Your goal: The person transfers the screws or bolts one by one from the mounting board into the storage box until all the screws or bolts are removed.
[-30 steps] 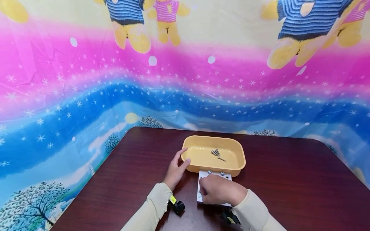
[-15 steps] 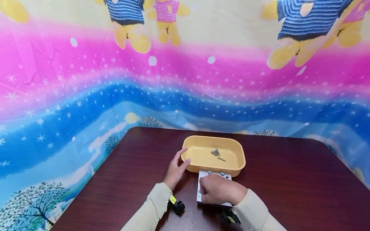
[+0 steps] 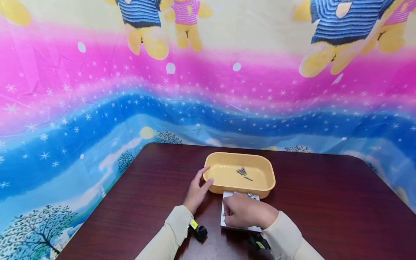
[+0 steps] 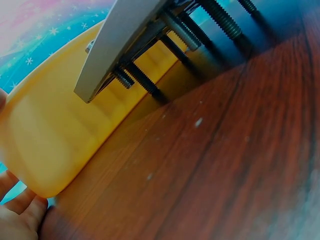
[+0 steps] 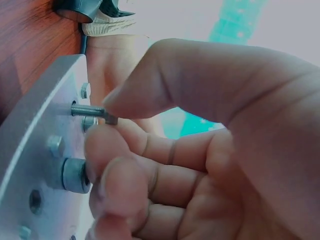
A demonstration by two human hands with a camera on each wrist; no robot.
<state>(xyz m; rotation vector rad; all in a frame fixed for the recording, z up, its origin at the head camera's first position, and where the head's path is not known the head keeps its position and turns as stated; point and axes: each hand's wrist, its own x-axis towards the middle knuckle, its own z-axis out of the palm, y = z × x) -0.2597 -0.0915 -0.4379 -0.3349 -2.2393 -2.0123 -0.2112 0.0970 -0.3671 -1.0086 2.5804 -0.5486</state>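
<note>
In the right wrist view, my right hand [image 3: 248, 211] pinches a thin metal screw [image 5: 87, 110] by its head, between thumb and index finger. The screw's tip sits in a hole of a grey metal plate [image 5: 30, 165], among other screw heads and a thicker socket-head bolt [image 5: 75, 175]. Several threaded shanks [image 4: 220, 19] stick out below the plate in the left wrist view. My left hand [image 3: 196, 191] holds the left end of a yellow tray [image 3: 238, 188], its thumb over the near rim. Several loose screws [image 3: 244, 173] lie inside the tray. The right hand hides most of the plate in the head view.
A dark reddish-brown wooden table [image 3: 325, 202] carries everything, with the plate close against the tray's near side. A black wrist camera [image 3: 199, 233] hangs by the left sleeve, another [image 3: 259, 242] by the right. A printed cloth [image 3: 208, 90] hangs behind the table.
My right hand's fingers have shifted very slightly over the plate. The left hand keeps its hold on the tray, and the loose screws lie as before.
</note>
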